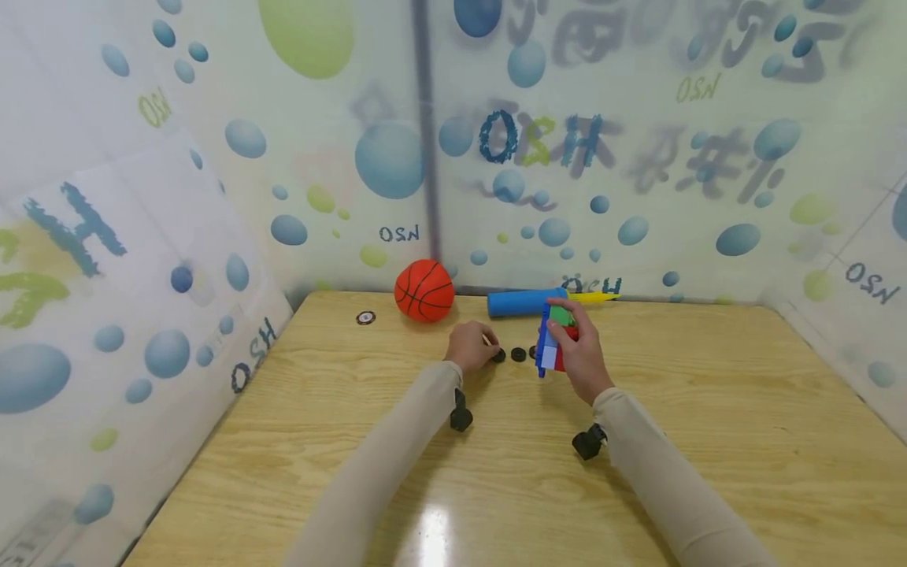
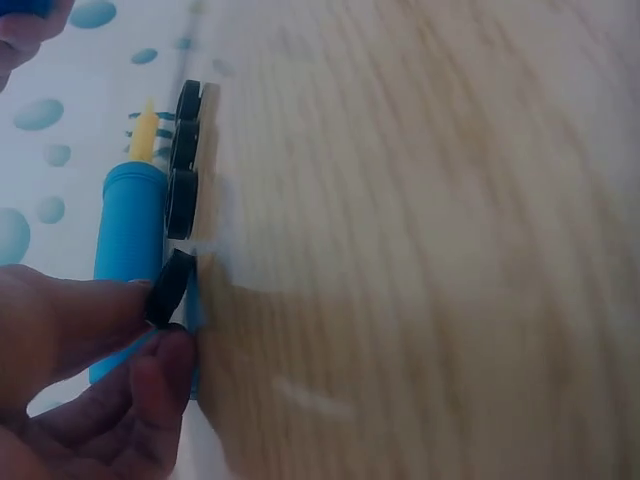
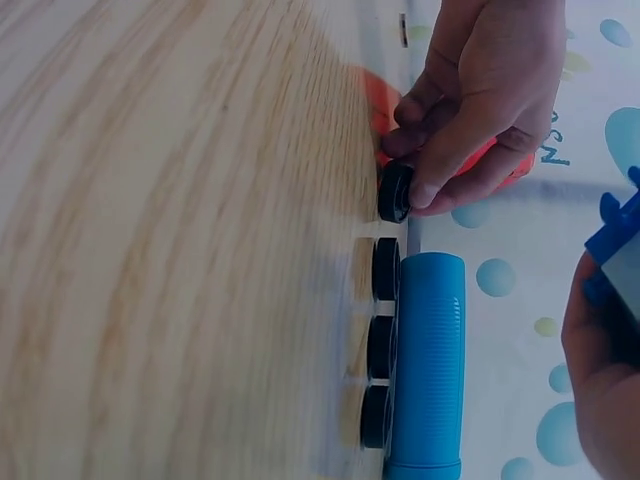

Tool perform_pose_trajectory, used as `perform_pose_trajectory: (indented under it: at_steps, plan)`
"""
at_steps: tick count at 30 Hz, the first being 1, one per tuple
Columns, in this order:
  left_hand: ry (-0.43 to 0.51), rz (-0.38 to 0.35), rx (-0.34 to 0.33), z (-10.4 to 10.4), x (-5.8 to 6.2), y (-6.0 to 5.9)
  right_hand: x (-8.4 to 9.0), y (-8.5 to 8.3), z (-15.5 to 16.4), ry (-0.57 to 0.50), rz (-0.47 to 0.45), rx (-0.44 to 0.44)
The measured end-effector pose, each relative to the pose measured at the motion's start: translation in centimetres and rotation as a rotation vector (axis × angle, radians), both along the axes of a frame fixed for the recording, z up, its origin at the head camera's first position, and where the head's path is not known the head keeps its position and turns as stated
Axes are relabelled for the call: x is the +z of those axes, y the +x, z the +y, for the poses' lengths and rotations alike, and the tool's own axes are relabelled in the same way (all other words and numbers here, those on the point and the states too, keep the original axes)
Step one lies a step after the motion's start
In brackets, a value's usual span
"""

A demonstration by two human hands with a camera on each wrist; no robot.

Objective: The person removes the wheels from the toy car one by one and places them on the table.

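Observation:
My left hand (image 1: 470, 346) pinches a small black toy wheel (image 2: 170, 290) between thumb and fingers. In the left wrist view this wheel is tilted, with its lower edge close to the tabletop; whether it touches cannot be told. Three more black wheels (image 3: 384, 270) lie flat in a row beside it. To the right, my right hand (image 1: 583, 358) grips a building-block toy (image 1: 549, 339) above the table. The toy has a blue base and red, green and light blue bricks, and is turned on its side. Only a blue corner of it shows in the right wrist view.
Behind the wheels lies a blue hand pump (image 1: 524, 302) with a yellow nozzle. A red basketball (image 1: 424, 291) stands at the back left, and a round dark-rimmed chip (image 1: 365, 318) lies left of it. Patterned walls border the wooden table (image 1: 510, 488).

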State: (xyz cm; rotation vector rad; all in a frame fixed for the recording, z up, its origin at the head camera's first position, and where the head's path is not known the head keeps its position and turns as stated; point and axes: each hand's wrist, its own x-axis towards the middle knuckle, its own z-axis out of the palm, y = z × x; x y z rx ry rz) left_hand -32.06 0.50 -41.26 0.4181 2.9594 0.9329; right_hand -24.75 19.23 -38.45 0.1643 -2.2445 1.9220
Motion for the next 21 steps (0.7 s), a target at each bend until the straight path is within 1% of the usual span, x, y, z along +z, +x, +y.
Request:
perform_pose_trajectory:
  at_steps: [6,12,15,18,21]
  plan:
    - [-0.028,0.027,0.009,0.3,-0.2,-0.3,0.1,0.0,-0.3,-0.013,0.001,0.0]
    - [-0.032,0.071,0.028,-0.1,-0.6,-0.6,0.0,-0.1,-0.5,-0.022,-0.009,0.02]
    - [-0.017,0.062,0.03,-0.4,-0.4,-0.5,0.0,-0.1,-0.4,-0.018,-0.018,0.029]
    - [0.035,0.033,-0.001,-0.9,0.2,-0.3,0.0,-0.1,-0.3,-0.023,-0.029,0.073]
    - [0.142,0.006,-0.09,-1.5,1.2,0.0,0.0,-0.1,-0.3,0.003,-0.049,0.148]
